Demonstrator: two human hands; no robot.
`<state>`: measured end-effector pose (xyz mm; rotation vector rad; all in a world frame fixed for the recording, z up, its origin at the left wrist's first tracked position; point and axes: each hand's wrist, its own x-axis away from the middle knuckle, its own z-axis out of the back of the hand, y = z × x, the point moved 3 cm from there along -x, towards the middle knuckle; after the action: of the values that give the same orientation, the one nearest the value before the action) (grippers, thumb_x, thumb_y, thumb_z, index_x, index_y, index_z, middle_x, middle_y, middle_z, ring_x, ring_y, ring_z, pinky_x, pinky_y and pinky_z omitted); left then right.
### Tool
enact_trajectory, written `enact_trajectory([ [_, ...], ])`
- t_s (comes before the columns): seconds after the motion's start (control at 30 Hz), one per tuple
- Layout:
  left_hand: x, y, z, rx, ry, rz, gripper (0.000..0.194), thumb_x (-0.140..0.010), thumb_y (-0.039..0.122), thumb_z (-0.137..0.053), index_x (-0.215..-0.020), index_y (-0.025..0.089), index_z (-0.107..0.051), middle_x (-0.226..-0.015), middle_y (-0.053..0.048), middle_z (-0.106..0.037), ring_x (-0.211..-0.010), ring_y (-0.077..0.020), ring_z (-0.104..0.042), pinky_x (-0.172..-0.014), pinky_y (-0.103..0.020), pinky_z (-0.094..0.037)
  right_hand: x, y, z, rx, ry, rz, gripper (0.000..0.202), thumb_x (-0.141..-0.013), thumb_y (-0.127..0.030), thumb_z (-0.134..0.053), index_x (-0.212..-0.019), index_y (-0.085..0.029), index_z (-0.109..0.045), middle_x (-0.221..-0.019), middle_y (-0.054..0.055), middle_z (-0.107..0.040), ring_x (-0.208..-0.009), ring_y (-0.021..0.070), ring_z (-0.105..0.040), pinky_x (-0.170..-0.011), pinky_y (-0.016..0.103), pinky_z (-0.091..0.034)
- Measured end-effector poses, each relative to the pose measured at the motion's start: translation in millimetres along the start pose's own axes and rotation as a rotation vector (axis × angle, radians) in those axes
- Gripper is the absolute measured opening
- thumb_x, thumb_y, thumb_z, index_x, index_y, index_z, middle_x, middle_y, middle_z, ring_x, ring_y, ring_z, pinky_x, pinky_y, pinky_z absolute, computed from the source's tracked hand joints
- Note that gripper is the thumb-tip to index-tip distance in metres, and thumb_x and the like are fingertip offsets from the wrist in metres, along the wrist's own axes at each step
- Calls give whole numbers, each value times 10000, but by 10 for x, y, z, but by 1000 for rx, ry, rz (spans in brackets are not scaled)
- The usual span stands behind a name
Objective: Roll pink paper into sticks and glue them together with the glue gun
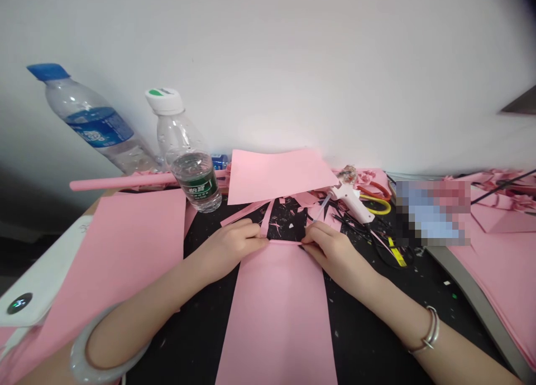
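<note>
A long sheet of pink paper (280, 318) lies lengthwise on the black surface before me. Its far edge is curled into a narrow roll (285, 242). My left hand (232, 245) pinches the left end of that roll, with fingers pressed together. At the right end, my right hand (330, 251) grips the roll between thumb and fingers. Just beyond the right hand rests a white glue gun (354, 200), a clear glue stick near its front. Another pink sheet (278, 175) lies behind the roll. The fingertips partly hide both roll ends.
Two plastic bottles, one with a blue label (100, 127) and one with a green label (195, 178), stand at the back left. Pink sheets (138, 234) cover the left side, beside a white device (46, 267). Yellow-handled scissors (379, 205), cables and paper scraps lie right of centre.
</note>
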<state>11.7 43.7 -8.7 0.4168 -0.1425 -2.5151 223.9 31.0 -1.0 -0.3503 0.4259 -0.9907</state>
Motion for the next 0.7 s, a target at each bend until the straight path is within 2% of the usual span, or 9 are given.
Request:
enact_trajectory([
  [0.2, -5, -11, 1, 18, 17, -21, 241, -933, 142, -398, -1012, 179, -623, -823, -31, -569, -795, -158, -492, -668, -256, -420, 14, -7, 15, 106, -43, -7, 126, -859, -83, -479, -777, -159, -537, -825, 46, -537, -745, 162, -564, -655, 275, -478],
  [0.33, -1, 4, 13, -1, 13, -27, 236, -931, 136, -400, -1003, 162, -624, -829, -36, -577, -794, -159, -492, -657, -253, -422, 45, -29, -7, 220, -52, 50, 160, -894, -116, -424, -793, -161, -540, -816, 45, -525, -699, 151, -544, -621, 265, -463],
  [0.47, 2, 61, 40, -35, 11, -41, 242, -935, 155, -395, -934, 148, -637, -812, -36, -587, -780, -158, -491, -652, -255, -427, 81, -60, -26, 306, -73, 90, 186, -878, -79, -397, -794, -169, -536, -820, 43, -521, -666, 145, -522, -592, 262, -450],
  [0.57, -6, 104, 65, -37, -17, -24, 248, -933, 156, -395, -893, 150, -641, -846, -37, -599, -811, -161, -505, -682, -259, -440, 92, -81, -16, 275, -90, 79, 190, -857, -40, -398, -831, -169, -535, -870, 48, -523, -689, 141, -542, -606, 258, -463],
  [0.7, -5, 116, 91, -4, -34, 25, 239, -928, 158, -407, -928, 157, -645, -925, -47, -617, -876, -170, -530, -748, -277, -457, 76, -99, -1, 188, -85, 47, 156, -882, -82, -407, -807, -166, -514, -880, 56, -517, -706, 145, -564, -636, 266, -480],
])
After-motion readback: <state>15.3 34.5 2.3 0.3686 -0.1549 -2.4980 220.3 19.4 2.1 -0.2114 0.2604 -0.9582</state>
